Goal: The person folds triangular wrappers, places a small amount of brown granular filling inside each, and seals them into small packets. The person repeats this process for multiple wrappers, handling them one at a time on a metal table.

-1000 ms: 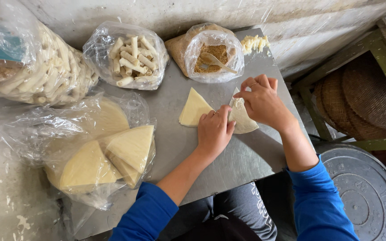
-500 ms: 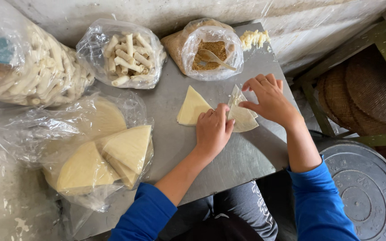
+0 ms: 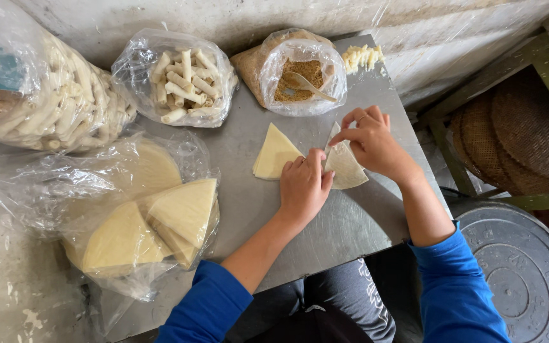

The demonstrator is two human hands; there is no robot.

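On the metal table lies a pale triangular pastry wrapper. My left hand presses its near left edge with the fingertips. My right hand pinches the wrapper's upper corner and lifts it off the sheet below. A small stack of the same triangular wrappers lies just left of both hands, untouched.
An open bag of brown crumbly filling with a spoon stands behind the hands. Bags of rolled pastries sit at the back left, a bag of wrapper stacks at the left. A round metal lid and woven trays are at the right.
My right hand has shifted slightly and raised the wrapper's upper corner higher. My left hand stays pressed on the wrapper's edge.
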